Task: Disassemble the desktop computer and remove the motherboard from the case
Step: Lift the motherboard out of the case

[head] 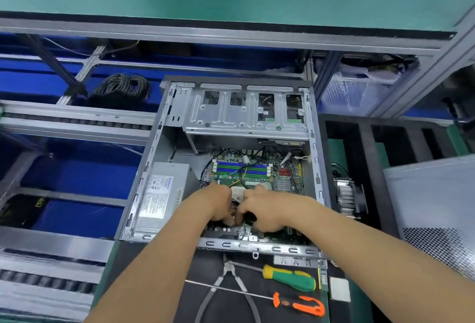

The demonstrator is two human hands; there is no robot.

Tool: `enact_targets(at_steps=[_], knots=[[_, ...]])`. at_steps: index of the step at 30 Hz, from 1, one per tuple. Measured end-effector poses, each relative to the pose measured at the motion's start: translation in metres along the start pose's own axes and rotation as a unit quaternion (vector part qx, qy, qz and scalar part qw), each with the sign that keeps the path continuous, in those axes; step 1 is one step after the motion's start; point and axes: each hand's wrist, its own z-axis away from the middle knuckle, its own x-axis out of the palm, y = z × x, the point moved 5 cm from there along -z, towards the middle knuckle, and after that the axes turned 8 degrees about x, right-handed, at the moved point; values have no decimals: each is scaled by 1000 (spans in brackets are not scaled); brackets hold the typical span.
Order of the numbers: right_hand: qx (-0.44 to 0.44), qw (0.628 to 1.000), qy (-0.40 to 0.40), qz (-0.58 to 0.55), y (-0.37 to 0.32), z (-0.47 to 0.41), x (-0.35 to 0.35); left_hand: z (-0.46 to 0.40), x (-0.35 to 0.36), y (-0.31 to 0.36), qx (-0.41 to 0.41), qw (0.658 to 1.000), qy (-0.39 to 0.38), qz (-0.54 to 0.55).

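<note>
An open grey computer case (pixel 151 158) lies on its side on the bench. The green motherboard (pixel 257 173) sits in its right half, with blue and green memory slots and black and yellow cables crossing it. Both hands are down inside the case near its front edge. My left hand (pixel 218 204) and my right hand (pixel 267 209) meet over a bundle of black cables (pixel 235 204), fingers curled around them. What the fingertips pinch is hidden. A silver power supply (pixel 162 194) fills the case's left side.
A metal drive cage (pixel 244 114) spans the far end of the case. In front of the case lie pliers (pixel 231 286), a green-handled screwdriver (pixel 290 277) and an orange-handled screwdriver (pixel 298 304). A heatsink (pixel 347 199) and a grey side panel (pixel 434 207) lie to the right.
</note>
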Motion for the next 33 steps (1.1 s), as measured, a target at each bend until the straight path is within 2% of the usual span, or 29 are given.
enact_targets(at_steps=[3, 9, 13, 16, 18, 23, 26, 30, 33], knots=[[-7, 999, -36, -16, 2, -3, 10, -2, 1, -5, 6, 1000, 23, 17], [47, 997, -60, -21, 5, -5, 22, -2, 4, -8, 2, 999, 23, 23], [33, 998, -18, -59, 1, -2, 10, -6, 8, -12, 0, 999, 24, 24], [20, 999, 20, -23, 2, 1, 1, -7, 9, -12, 0, 999, 32, 33], [22, 998, 27, -47, 1, 1, 3, -7, 9, -12, -5, 999, 37, 37], [130, 983, -111, -66, 13, -8, 27, -5, 9, -15, -30, 998, 39, 39], [200, 966, -146, -78, 17, -12, 34, -4, 8, -14, -34, 998, 33, 33], [176, 982, -61, -27, 10, -22, 27, -2, 7, -13, -37, 997, 52, 41], [158, 985, -67, -34, 9, -27, 30, 0, 6, -13, -26, 995, 84, 52]])
